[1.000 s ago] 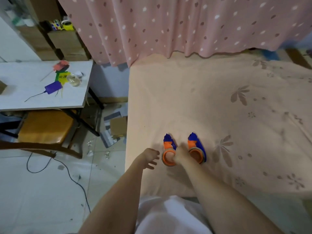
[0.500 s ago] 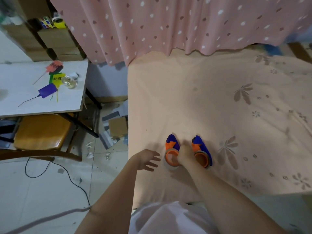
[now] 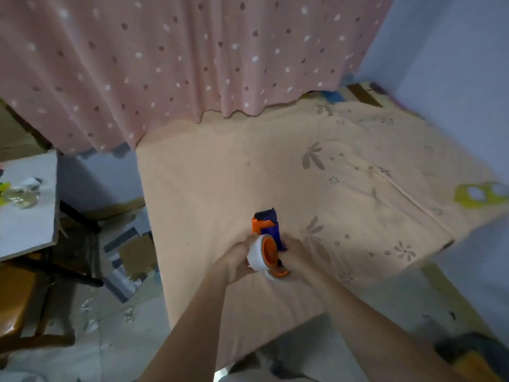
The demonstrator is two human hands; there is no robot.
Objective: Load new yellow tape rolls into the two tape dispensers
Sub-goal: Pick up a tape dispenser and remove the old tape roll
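Both hands meet low over the bed [image 3: 220, 175]. Left hand [image 3: 239, 260] curls around a white tape roll [image 3: 254, 257] on an orange hub. Right hand [image 3: 296, 256] closes on a blue-and-orange tape dispenser [image 3: 267, 226], which juts away from the hands. A second orange-and-white ring [image 3: 276, 273] sits just below the roll, between the hands; blurred. Pink dotted curtain [image 3: 165, 64] hangs beyond.
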